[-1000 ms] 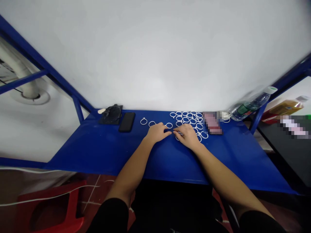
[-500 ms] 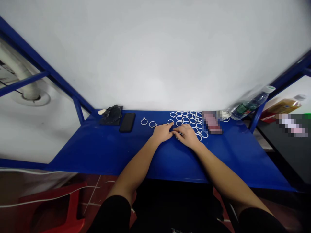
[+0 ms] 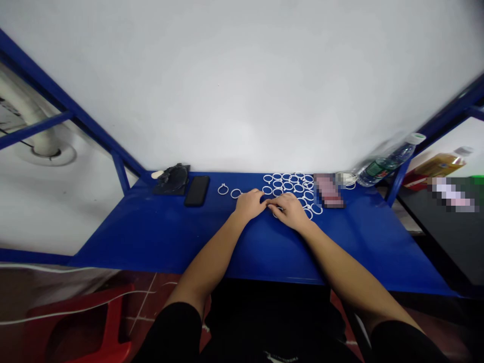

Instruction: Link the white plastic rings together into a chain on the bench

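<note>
My left hand [image 3: 249, 204] and my right hand [image 3: 292, 210] rest on the blue table [image 3: 170, 237], fingers curled and their tips pinched together at one spot. A bit of white ring shows under the right fingers; what the left fingers pinch is hidden. Just beyond the hands lies a cluster of several white rings [image 3: 293, 185]. Two more white rings [image 3: 223, 189] lie apart to the left of my left hand.
A black phone [image 3: 196, 190] and a dark flat object [image 3: 172, 179] lie at the back left. A blurred-out flat item [image 3: 328, 190] and a lying plastic bottle [image 3: 385, 164] are at the back right. A red stool [image 3: 75, 327] stands below left, against the white wall.
Both hands have shifted slightly toward the back of the table and closer to the ring cluster. Their fingertips stay pinched together.
</note>
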The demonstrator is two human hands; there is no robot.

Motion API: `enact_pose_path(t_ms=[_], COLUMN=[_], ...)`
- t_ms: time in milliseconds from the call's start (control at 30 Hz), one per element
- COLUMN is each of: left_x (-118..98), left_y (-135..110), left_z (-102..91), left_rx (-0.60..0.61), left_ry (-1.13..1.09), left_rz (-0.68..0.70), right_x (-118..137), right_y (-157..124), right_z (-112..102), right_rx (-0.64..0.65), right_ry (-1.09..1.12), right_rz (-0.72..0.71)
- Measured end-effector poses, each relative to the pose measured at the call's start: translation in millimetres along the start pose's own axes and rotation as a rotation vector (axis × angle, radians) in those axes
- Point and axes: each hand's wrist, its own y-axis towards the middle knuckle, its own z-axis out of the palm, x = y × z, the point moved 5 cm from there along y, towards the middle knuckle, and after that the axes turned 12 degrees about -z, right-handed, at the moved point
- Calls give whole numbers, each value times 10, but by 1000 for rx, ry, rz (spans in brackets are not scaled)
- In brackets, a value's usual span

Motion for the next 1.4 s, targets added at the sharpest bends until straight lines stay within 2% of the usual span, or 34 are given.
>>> enact_pose_path(t_ms=[233, 400, 567, 700, 867, 967, 1200, 1300, 1400], left_x=[-75, -68, 1, 3, -79, -67, 66, 56, -22], left_y=[-34, -45, -75, -122, -185, -167, -44, -60, -168], left_z=[40, 43, -136, -129, -80, -77, 9, -73, -276], left_rx=[44, -14, -202, -131, -46, -15, 36, -47, -205], left_ry=[-38, -192, -566, -941, -1140, -1196, -1320, -1210, -924], left_rz=[107, 175, 139, 77, 90, 64, -100, -41, 125], right_x=[-35, -36, -39, -27, -7, -11, 20, 26, 10], right_y=[-18, -28, -49, -57, -42, -38, -33, -38, -49], right_z=[46, 34, 0, -8, -27, -43, -68, -83, -97], right_rx=[4, -8, -75, -110, -106, -106, -108, -124, -137], right_ry=[6, -5, 21, 40, 26, 6, -3, -9, -24], right_rz=[10, -2, 14, 51, 82, 86, 64, 74, 108])
